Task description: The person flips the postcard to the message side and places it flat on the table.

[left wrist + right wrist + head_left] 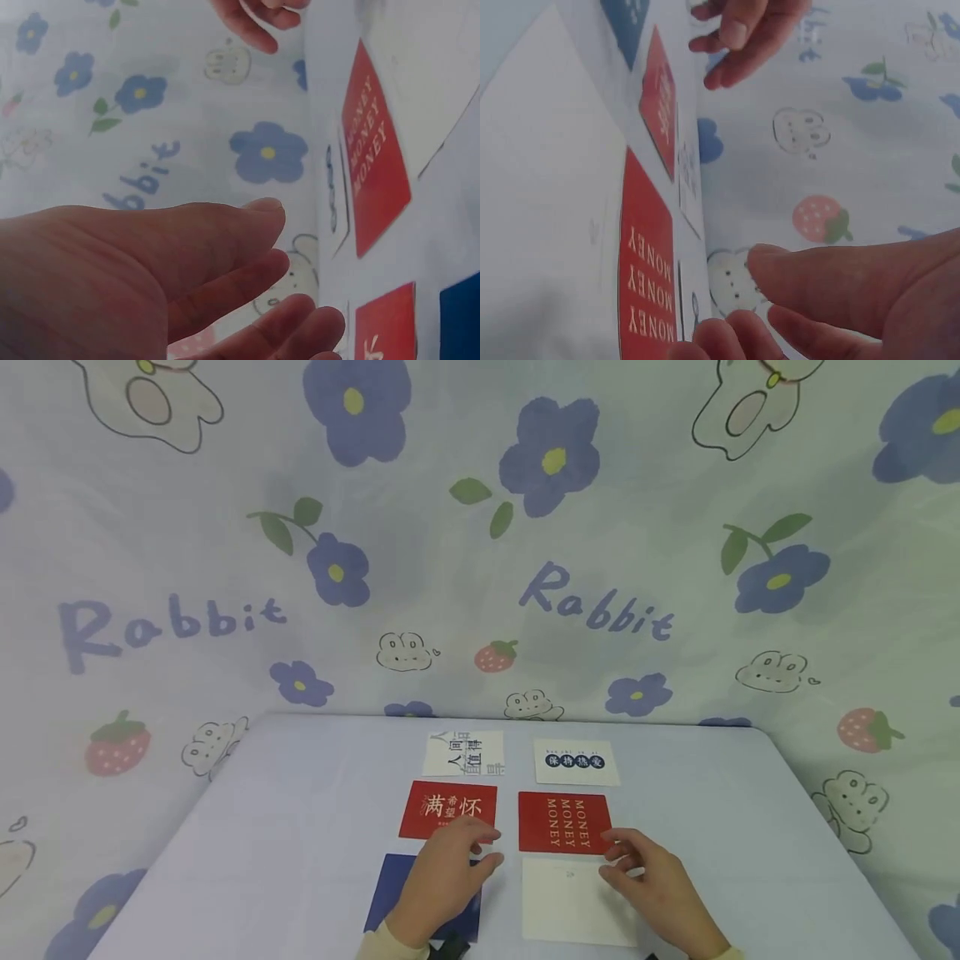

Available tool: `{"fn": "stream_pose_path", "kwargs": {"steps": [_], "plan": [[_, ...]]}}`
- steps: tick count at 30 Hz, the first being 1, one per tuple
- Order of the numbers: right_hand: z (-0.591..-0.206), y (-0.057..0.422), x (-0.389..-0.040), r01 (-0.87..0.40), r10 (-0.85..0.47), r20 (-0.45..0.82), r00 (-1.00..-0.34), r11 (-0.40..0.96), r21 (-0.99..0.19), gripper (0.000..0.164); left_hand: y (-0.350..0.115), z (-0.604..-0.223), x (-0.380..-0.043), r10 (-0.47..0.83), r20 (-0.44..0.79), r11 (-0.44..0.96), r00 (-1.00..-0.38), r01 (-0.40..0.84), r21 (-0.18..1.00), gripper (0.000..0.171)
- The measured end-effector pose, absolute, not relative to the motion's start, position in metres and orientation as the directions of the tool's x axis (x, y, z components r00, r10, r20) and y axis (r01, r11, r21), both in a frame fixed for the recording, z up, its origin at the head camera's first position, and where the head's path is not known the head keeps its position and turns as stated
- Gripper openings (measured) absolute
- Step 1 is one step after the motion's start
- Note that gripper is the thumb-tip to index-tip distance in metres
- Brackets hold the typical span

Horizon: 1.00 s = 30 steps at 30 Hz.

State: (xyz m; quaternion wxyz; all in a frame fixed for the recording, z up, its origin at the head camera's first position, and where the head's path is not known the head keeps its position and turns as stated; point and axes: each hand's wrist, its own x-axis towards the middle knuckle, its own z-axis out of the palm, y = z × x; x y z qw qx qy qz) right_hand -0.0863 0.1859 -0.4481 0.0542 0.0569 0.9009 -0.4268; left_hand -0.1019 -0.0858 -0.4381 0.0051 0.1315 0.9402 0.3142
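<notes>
My left hand [447,878] hovers over the left column of cards, fingers loosely bent and nothing in them. Partly hidden beneath it are a dark blue card [386,890] and a red card with white Chinese characters [420,810]. My right hand [660,887] is above the right side, its fingers relaxed and holding nothing. Near its fingertips lie a red card printed "MONEY" [534,823] and a cream card [562,910]. In the right wrist view the right thumb [817,281] stands apart from the cards.
Farther back lie a white card with grey and black characters [442,758] and a white card with dark blue dots [573,772]. All the cards rest on a white tabletop [285,843]. Behind it hangs a flower-and-rabbit patterned cloth [435,568].
</notes>
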Motion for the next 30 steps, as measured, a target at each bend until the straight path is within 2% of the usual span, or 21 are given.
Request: {"fn": "stream_pose_path", "kwargs": {"steps": [12, 24, 30], "plan": [[-0.445, 0.145, -0.08, -0.004, -0.076, -0.051, -0.996, 0.594, -0.804, 0.058, -0.115, -0.425, -0.096, 0.141, 0.099, 0.811, -0.985, 0.173, 0.56, 0.035], [-0.444, 0.123, -0.079, -0.036, -0.221, -0.111, -0.969, 0.569, -0.821, 0.06, -0.142, -0.426, -0.089, 0.046, 0.045, 0.843, -0.998, 0.063, 0.534, 0.034], [-0.444, 0.107, -0.079, -0.034, -0.275, -0.138, -0.951, 0.54, -0.841, 0.059, -0.159, -0.431, -0.087, -0.005, -0.002, 0.86, -1.0, -0.005, 0.51, 0.044]]}}
